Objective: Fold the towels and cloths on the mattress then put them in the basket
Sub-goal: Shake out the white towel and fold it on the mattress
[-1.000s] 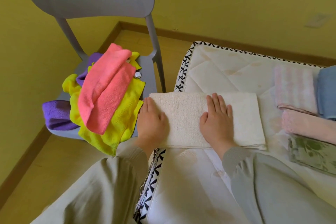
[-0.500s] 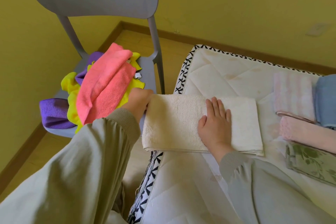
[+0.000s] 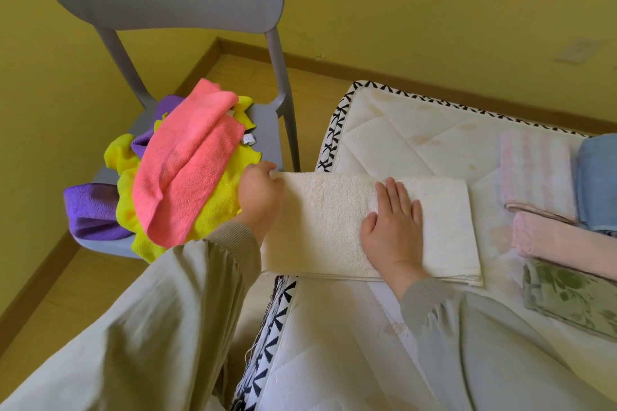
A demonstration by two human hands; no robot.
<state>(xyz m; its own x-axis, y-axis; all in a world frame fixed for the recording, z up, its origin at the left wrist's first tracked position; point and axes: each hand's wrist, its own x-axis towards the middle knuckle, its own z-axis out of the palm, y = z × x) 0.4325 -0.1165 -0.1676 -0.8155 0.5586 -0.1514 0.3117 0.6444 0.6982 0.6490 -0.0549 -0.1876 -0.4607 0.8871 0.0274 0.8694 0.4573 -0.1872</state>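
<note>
Cream terry towel [image 3: 329,227], lying on the mattress [image 3: 400,143] under the flat, pressing right hand [image 3: 394,230] with its overhanging end gripped by the left hand [image 3: 258,197], could skew or slide off the edge if that press slackens during the fold.

My loose pale grey-beige sleeves [image 3: 150,310], ribbed knit cuffs [image 3: 233,240], cloth gathered above them, left hand [image 3: 258,200] and right hand [image 3: 394,230] bare
</note>
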